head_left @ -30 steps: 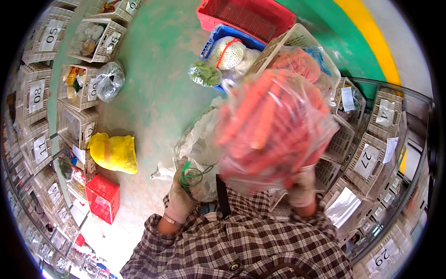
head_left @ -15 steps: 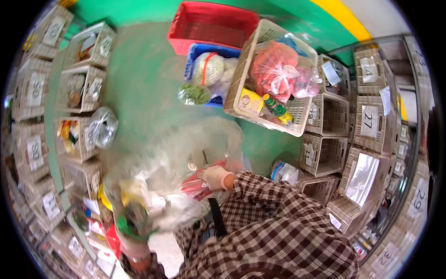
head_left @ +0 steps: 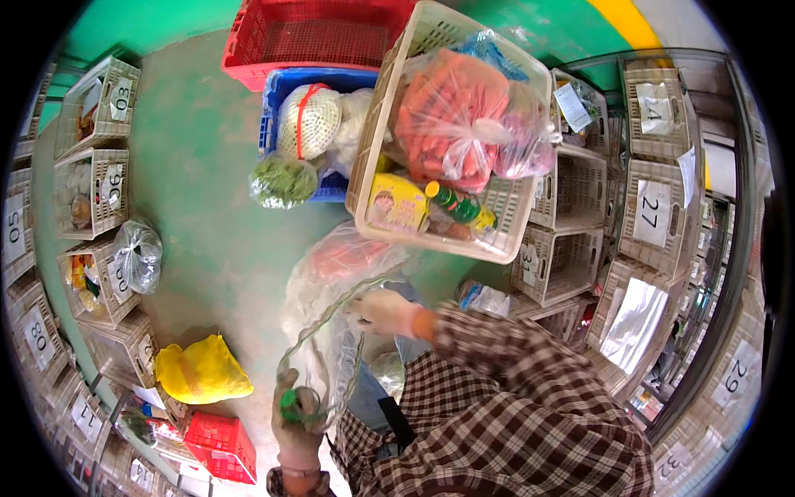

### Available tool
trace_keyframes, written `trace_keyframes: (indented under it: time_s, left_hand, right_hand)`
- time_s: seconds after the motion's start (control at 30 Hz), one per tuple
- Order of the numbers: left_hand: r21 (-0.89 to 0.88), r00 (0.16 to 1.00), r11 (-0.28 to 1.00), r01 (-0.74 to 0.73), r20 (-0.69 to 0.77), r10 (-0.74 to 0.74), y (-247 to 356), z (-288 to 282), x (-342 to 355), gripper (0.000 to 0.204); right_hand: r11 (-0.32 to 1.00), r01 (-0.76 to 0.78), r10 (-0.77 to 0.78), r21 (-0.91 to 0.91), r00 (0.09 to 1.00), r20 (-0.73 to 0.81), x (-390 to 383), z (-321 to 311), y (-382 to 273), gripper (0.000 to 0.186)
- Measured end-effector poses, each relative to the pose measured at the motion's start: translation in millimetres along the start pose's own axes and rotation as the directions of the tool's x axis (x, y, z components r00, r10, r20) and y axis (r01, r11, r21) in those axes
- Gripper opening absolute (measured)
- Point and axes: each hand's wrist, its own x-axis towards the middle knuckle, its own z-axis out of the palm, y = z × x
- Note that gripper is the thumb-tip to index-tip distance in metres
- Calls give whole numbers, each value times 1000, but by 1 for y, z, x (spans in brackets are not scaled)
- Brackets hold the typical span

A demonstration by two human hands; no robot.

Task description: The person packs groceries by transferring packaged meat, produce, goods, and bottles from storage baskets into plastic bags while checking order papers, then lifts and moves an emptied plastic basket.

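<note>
Our gloved left hand point(head_left: 296, 432) is curled closed on the rim of a clear plastic bag point(head_left: 300, 311), with a loop of green cord point(head_left: 290, 404) about its fingers. Should that cord snag in the thin film when the fingers loosen, it could tear or tangle the rim. The bag stretches away in front of our legs, its mouth gaping between our hands and its orange-red contents point(head_left: 352, 255) bunched at the far end. If either side of the rim slipped, the mouth would likely fold inward. Our right hand point(head_left: 389, 313) is at the rim's other side, too blurred for us to tell whether it grips.

Around us, labelled left-hand crates point(head_left: 112, 352) line that edge, with a grey see-through bag point(head_left: 139, 255), a yellow sack point(head_left: 199, 370) and a red basket point(head_left: 224, 447) near them. Ahead, a blue crate point(head_left: 269, 112) holds a netted white item point(head_left: 313, 123). Just beyond our bag, a cream crate point(head_left: 381, 132), loaded with bagged orange-red goods point(head_left: 451, 108) and a green bottle point(head_left: 455, 203), blocks the way forward. Stacked right-hand crates point(head_left: 559, 286) limit our elbow room on that side.
</note>
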Motion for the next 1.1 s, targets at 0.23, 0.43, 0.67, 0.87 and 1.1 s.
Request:
trace_keyframes:
  time_s: [0.23,0.43,0.67,0.87,1.1]
  left_hand:
    - [-213,991,971,111,98,-92,-50,4,91,32]
    - [-233,947,922,309,-16,-321,-98,69,29,30]
    - [-27,997,999,38,64,-37,-46,68,20,40]
    - [-210,997,976,64,49,-55,-21,49,56,44]
    - [-83,998,997,6,-61,-11,-4,12,58,49]
  right_hand:
    - [897,153,335,415,376,-864,-54,-224,104,59]
    - [845,-77,533,528,171,-828,-1,-228,138,44]
    - [972,-8,219,234,385,-897,-26,-240,140,10]
    - [788,439,220,431,453,-864,-63,-228,114,10]
    - [870,208,262,447,573,-776,-135,-190,10,23]
